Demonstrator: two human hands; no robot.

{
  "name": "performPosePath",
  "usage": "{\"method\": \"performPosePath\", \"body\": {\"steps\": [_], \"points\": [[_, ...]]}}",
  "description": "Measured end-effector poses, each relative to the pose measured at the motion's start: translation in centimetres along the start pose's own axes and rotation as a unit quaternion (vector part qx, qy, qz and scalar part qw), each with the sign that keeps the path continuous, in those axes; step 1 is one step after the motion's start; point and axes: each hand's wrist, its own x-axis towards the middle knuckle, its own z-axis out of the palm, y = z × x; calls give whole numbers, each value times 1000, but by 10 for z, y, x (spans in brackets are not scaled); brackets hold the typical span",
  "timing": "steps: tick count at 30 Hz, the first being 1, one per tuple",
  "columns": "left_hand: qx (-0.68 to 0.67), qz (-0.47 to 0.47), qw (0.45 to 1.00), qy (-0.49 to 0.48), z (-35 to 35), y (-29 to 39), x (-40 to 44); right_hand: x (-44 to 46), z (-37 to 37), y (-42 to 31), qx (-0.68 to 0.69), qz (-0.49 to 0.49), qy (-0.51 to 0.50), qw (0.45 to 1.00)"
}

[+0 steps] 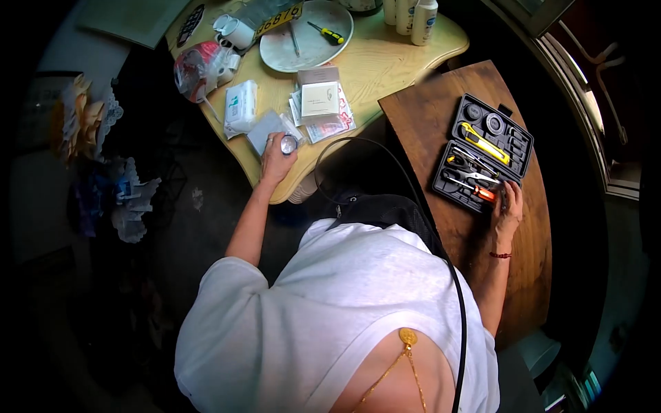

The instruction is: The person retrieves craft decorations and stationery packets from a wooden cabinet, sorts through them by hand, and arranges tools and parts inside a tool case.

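Note:
My left hand [275, 162] is at the near edge of the yellow table, closed around a small round thing [288, 144] with a clear, shiny top and a bluish rim; its exact kind I cannot make out. Under and beside it lies a flat grey packet [265, 132]. On the brown wooden table, the fingers of my right hand [508, 210] are bent over the lower right edge of an open black tool case [449, 180]. Close to those fingers lies an orange-handled screwdriver [485, 194]. Pliers [480, 177] and a yellow utility knife [486, 144] rest in the case.
The yellow table [385, 65] carries a white wipes pack [240, 107], a small white box [320, 100], a large round tray [275, 58] with a yellow-black screwdriver [326, 33], cups [237, 33] and white bottles [423, 24]. A black cable [460, 310] crosses my front.

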Motion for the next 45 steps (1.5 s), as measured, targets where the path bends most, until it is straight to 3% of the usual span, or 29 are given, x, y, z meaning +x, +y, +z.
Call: {"method": "performPosePath", "body": {"steps": [2,3,8,12,14,26,28,32,36,38,41,42,43,45], "points": [[-11,58,998,-13,9,16,0,2,-3,-6,8,20,-18,1000],[-22,51,998,-34,13,25,-1,4,-6,-9,-44,-29,-8,999],[-42,118,992,-26,37,34,13,2,-15,-6,-31,30,-47,998],[-2,105,994,31,34,20,44,-6,-21,-3,-26,17,-31,999],[38,56,995,71,33,3,63,-10,-25,-1,-57,-14,-43,997],[159,-9,987,-31,57,-77,150,-8,-29,11,-53,18,-53,997],[163,-50,980,-105,60,-77,151,-1,-27,14,-19,40,15,999],[224,-81,965,-109,58,-50,149,15,-21,28,-55,-21,-9,998],[71,120,988,59,63,10,155,30,-30,25,-51,6,-103,993],[-58,195,979,30,61,92,144,32,-34,26,-43,14,-117,992],[-199,306,923,-124,67,211,110,28,-38,35,-1,30,-120,992],[-190,397,888,-132,75,238,98,26,-39,38,34,39,-107,993],[-206,445,855,-171,86,263,86,26,-43,39,34,38,-105,993],[-207,511,804,-225,110,308,61,22,-51,37,130,124,-97,979]]}}
